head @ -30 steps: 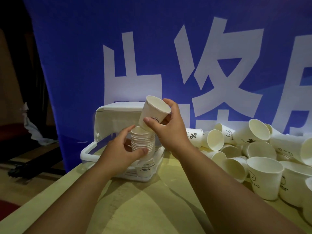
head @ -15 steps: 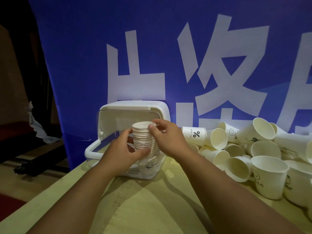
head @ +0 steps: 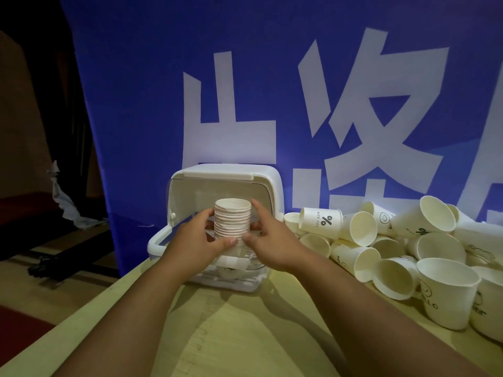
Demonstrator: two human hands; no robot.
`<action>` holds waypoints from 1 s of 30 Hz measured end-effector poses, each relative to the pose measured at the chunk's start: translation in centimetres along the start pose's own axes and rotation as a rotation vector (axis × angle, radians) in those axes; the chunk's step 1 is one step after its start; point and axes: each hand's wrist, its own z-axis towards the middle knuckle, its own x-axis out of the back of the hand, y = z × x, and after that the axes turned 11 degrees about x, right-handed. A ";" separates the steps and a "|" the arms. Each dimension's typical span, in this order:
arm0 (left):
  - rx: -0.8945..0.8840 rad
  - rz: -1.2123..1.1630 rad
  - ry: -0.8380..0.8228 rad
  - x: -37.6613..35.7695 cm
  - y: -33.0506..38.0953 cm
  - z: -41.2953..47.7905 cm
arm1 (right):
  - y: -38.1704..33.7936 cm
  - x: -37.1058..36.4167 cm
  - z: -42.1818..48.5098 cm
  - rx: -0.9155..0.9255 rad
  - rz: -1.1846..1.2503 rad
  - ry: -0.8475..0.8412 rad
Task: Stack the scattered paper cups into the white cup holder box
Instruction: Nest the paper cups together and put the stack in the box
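Note:
A stack of white paper cups (head: 233, 219) stands upright inside the white cup holder box (head: 268, 183), whose clear lid is raised. My left hand (head: 194, 242) wraps the stack's left side, thumb across its lower front. My right hand (head: 268, 243) grips the right side, index finger near the top rim. Loose paper cups (head: 362, 232) lie heaped on the table to the right, some printed with "%" (head: 322, 220) and one upright with "HELLO" (head: 446, 291).
The box sits at the far left of a light wooden table (head: 245, 336), against a blue banner (head: 245, 91) with large white characters. The table's left edge drops to a dark floor with a black object (head: 54, 265).
One second ago my right hand held a single cup tilted above the stack. That cup now sits nested on top, and both hands clasp the stack's sides.

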 end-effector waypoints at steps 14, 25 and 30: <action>0.197 0.074 -0.025 3.1 -0.8 5.7 | -0.7 -2.7 7.1 -0.111 -0.048 -0.160; 0.275 0.064 0.063 1.7 -3.2 8.9 | 2.7 -5.7 10.0 -0.242 0.231 -0.176; 0.328 0.162 0.047 1.7 -3.3 9.1 | 3.5 -5.8 10.4 -0.246 0.161 -0.239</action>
